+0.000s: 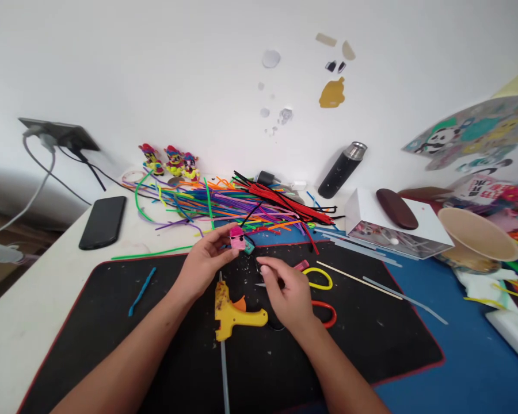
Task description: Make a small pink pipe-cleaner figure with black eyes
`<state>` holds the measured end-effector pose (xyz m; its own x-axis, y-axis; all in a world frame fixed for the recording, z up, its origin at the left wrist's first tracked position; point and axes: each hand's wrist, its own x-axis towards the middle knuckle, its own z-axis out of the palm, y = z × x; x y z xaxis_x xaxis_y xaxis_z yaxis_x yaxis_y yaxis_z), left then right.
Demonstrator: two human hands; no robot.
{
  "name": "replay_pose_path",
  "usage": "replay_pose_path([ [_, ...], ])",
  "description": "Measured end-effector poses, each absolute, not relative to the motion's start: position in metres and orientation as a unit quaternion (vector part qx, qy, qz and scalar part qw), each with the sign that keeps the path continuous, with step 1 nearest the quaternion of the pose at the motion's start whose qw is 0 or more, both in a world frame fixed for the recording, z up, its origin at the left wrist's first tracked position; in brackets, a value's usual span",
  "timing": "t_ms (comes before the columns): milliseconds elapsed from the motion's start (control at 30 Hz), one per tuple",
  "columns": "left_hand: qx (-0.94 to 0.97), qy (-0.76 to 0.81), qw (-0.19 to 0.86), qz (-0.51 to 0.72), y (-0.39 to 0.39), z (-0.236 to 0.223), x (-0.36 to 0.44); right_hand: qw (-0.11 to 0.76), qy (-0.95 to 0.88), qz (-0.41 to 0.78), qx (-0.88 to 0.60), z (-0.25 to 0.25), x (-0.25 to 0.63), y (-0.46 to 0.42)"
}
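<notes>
My left hand [205,253] is closed on a small pink figure head [237,237] with dark eye marks, apparently made of pipe cleaner. A small teal piece [249,247] shows just beside it. My right hand [287,287] is pinched, thumb against forefinger; a tiny dark bit shows at the fingertips, too small to name. Between my forearms lies a yellow hot glue gun [237,319], with a glue stick [225,374] sticking out behind. Scissors with one yellow and one red handle loop [326,313] lie partly hidden under my right hand.
Behind my hands spreads a heap of coloured pipe cleaners [224,201]. Three small figures [173,161] stand at the wall. A phone [103,222] lies left, a blue twisted piece [142,291] on the black mat [112,345]. A flask [342,171], white box [403,230] and bowl [479,233] stand right.
</notes>
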<state>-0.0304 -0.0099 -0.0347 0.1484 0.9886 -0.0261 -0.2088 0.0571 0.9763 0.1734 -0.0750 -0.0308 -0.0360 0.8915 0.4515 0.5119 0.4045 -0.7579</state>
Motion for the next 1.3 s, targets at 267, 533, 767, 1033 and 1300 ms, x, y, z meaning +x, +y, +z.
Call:
replay_pose_path([
  [267,0.476,0.414,0.582,0.513,-0.009,-0.033,-0.032,0.240,-0.843,0.166,-0.453,-0.021,0.174,-0.100],
  [533,0.500,0.407,0.571,0.509,-0.010,-0.032,-0.032,0.083,-0.857,0.202,-0.466,-0.012,0.166,-0.114],
  [767,0.514,0.419,0.546,0.512,-0.008,-0.036,-0.035,0.041,-0.861,0.195,-0.469,-0.014,0.153,-0.111],
  [1033,0.505,0.421,0.527,0.538,-0.005,-0.038,-0.038,0.076,-0.830,0.244,-0.496,-0.018,0.161,-0.116],
  [1300,0.475,0.441,0.497,0.577,-0.002,-0.038,-0.040,0.360,-0.596,0.471,-0.542,-0.039,0.179,-0.121],
])
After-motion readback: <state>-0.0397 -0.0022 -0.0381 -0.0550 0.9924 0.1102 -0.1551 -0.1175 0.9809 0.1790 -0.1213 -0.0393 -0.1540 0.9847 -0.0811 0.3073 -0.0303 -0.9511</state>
